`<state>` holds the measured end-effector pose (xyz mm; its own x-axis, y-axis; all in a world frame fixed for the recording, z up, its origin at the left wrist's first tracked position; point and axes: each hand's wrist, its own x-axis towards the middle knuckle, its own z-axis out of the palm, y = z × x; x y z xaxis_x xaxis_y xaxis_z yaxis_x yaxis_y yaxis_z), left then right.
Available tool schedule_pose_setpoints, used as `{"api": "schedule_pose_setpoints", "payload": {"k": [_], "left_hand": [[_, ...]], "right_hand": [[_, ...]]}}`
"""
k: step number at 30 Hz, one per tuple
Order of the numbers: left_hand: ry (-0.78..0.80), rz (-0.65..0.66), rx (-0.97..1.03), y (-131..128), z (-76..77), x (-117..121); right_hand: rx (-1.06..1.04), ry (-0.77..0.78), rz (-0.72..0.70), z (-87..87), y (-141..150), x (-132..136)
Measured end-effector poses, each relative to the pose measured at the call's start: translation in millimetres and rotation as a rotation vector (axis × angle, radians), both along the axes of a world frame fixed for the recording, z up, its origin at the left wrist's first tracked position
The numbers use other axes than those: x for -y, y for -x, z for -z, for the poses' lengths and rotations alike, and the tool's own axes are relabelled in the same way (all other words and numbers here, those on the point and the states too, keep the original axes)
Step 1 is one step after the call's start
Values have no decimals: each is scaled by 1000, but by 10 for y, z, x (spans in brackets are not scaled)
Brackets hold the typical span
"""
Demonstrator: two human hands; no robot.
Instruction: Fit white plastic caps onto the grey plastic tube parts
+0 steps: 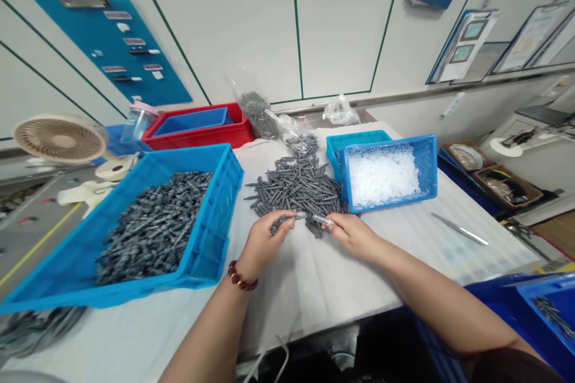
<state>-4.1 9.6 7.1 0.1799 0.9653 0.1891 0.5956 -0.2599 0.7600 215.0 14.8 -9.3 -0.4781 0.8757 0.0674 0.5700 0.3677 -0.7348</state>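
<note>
My left hand (267, 238) is closed around slim grey ribbed plastic parts (277, 225). One of them points to the right from its fingertips, with a small whitish piece at the tip. Gripped in my right hand (353, 233) is a slim silver metal tool (322, 219), whose tip points left toward that part; a narrow gap seems to lie between them. Just beyond both hands spreads a loose pile of grey ribbed parts (300, 188) on the white table cover. The fingers partly hide what each hand holds.
A large blue bin (220, 215) of grey parts stands left. To the right, a blue tray (426, 170) of small clear-white pieces tilts against a teal tray (366, 136). Silver tweezers (460, 229) lie farther right. Behind are a red bin (197, 137), plastic bags (258, 114) and a fan (63, 140).
</note>
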Motion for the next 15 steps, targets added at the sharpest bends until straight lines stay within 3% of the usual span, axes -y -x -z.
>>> {"api": "schedule_pose_setpoints", "payload": {"k": [8, 15], "left_hand": [[-93, 185, -146, -17, 90, -20], [-104, 199, -167, -5, 90, -18]], "right_hand": [[181, -32, -57, -3, 25, 37], [189, -68, -113, 2, 20, 37]]}}
